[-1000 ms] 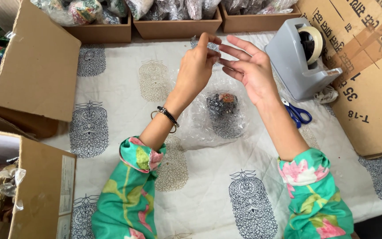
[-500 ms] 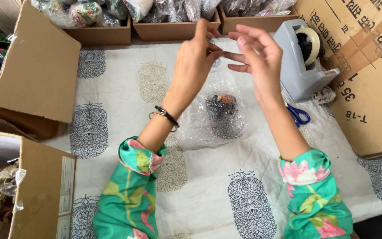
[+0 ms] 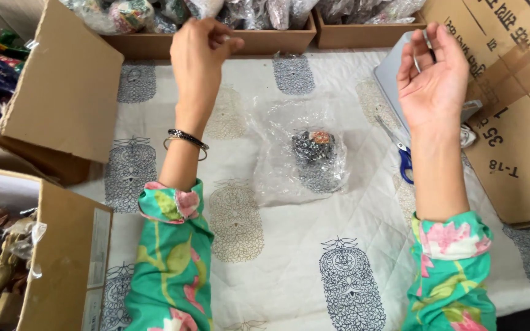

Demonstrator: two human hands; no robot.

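A clear plastic bag [image 3: 289,159] lies on the printed white cloth [image 3: 265,257] between my arms. Inside it sits a small dark beaded item with a red and orange top [image 3: 314,146]. My left hand [image 3: 200,52] is raised over the far side of the cloth, thumb and fingertips pinched together; I cannot make out anything in the pinch. My right hand [image 3: 432,73] is up at the right, palm toward me and fingers loosely apart, in front of a grey tape dispenser [image 3: 391,79]. Neither hand touches the bag.
Blue-handled scissors [image 3: 405,160] lie beside the dispenser. Cardboard boxes stand at the left [image 3: 62,92], the near left [image 3: 62,257] and the right [image 3: 516,122]. Shallow trays of wrapped items [image 3: 277,37] line the far edge.
My hands were together above the bag, fingers on a small clear strip. They have moved apart, the left going left and the right going right to the dispenser.
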